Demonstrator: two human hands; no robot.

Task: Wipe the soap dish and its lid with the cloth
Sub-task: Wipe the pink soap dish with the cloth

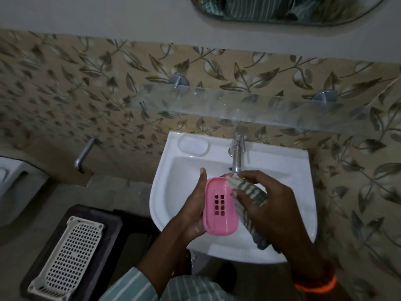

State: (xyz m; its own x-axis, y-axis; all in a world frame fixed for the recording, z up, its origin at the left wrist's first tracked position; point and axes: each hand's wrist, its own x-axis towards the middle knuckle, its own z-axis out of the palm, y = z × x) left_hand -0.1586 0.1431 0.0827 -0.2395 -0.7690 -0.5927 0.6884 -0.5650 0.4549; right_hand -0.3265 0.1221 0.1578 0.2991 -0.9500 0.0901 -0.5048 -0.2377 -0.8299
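Left hand [191, 213] cradles the pink slotted plastic soap dish [219, 205]; right hand [267, 203] grips the striped grey cloth [249, 192] — best work it firmly into those slots.

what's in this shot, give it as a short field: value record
left hand: left hand holds the pink soap dish over the basin
right hand: right hand presses the striped cloth to the dish's right rim
lid: clear lid lies on the sink ledge, left of the tap
floor: white perforated tray at lower left
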